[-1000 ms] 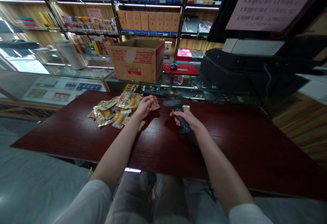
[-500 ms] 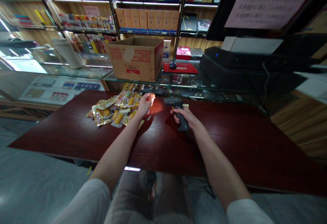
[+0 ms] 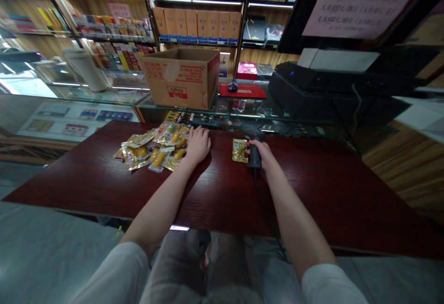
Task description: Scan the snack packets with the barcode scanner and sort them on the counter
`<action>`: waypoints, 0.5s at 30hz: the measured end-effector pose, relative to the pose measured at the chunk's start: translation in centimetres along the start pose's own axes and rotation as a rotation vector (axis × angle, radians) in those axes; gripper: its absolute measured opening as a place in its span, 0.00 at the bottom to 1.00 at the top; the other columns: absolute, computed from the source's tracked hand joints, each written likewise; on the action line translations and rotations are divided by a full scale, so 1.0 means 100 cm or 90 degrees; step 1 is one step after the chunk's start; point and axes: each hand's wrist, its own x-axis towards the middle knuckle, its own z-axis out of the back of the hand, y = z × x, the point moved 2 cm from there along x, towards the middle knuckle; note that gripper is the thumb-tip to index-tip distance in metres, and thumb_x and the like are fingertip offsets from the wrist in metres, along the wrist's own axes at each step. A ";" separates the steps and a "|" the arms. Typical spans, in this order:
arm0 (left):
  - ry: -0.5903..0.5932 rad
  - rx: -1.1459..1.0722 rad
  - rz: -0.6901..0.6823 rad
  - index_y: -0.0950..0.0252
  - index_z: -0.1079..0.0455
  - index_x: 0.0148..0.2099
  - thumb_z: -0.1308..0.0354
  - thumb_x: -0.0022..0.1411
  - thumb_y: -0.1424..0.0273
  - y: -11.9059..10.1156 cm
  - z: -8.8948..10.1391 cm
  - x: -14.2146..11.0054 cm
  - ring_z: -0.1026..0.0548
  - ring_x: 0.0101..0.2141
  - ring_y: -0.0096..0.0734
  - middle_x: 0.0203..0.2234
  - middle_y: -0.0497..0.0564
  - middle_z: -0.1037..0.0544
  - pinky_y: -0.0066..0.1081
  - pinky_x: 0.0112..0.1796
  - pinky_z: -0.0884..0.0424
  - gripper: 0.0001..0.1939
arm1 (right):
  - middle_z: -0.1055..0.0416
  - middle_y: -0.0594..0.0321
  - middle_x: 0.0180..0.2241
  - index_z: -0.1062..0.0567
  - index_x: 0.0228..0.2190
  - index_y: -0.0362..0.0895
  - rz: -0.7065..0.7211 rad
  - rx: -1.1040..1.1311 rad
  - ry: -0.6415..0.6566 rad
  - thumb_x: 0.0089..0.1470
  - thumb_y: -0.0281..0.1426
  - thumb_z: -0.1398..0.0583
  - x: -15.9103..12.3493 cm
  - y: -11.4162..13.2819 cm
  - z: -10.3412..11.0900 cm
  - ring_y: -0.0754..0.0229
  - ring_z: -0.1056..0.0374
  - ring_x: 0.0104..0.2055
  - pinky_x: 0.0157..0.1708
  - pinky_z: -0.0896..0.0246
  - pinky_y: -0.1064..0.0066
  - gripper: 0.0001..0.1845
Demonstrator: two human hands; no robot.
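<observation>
My right hand (image 3: 265, 155) is wrapped round the grip of a dark barcode scanner (image 3: 255, 157), whose head points away from me and looks blurred. Just left of it, a small gold packet (image 3: 239, 150) lies flat on the dark red-brown table (image 3: 222, 193). My left hand (image 3: 199, 145) rests palm down with its fingers stretched forward, at the right edge of a heap of clear and gold food packets (image 3: 159, 149). Yellow-orange pieces show through several of them. Anything under the left palm is hidden.
Behind the table, a glass counter carries an open cardboard box (image 3: 178, 79), a red mouse pad (image 3: 243, 90) with a mouse, and a black machine (image 3: 312, 91) below a screen. The scanner's cable (image 3: 261, 193) hangs over the front edge. Stocked shelves line the back.
My left hand has turned palm down and lowered beside the heap. The scanner has swung from pointing left to pointing forward, and its red light no longer shows. The gold packet has come into fuller view.
</observation>
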 end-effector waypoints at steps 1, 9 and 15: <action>0.039 -0.020 -0.002 0.68 0.28 0.55 0.45 0.66 0.68 -0.005 -0.005 -0.001 0.34 0.61 0.59 0.54 0.68 0.26 0.54 0.64 0.48 0.18 | 0.29 0.62 0.15 0.25 0.25 0.42 -0.005 0.018 0.018 0.44 0.31 0.34 0.000 -0.002 -0.005 0.63 0.34 0.17 0.19 0.33 0.73 0.07; 0.278 0.166 0.074 0.69 0.35 0.63 0.36 0.59 0.54 -0.031 -0.031 -0.011 0.30 0.56 0.59 0.57 0.66 0.26 0.46 0.53 0.35 0.36 | 0.25 0.64 0.21 0.26 0.26 0.43 0.042 0.068 0.121 0.46 0.29 0.32 -0.009 -0.007 -0.030 0.67 0.35 0.17 0.27 0.27 0.71 0.07; 0.283 0.194 0.123 0.68 0.28 0.54 0.45 0.66 0.65 -0.030 -0.024 -0.008 0.26 0.52 0.55 0.50 0.64 0.21 0.45 0.50 0.33 0.18 | 0.23 0.63 0.26 0.28 0.28 0.44 0.077 0.073 0.113 0.46 0.29 0.31 -0.011 0.002 -0.023 0.68 0.36 0.16 0.28 0.24 0.68 0.10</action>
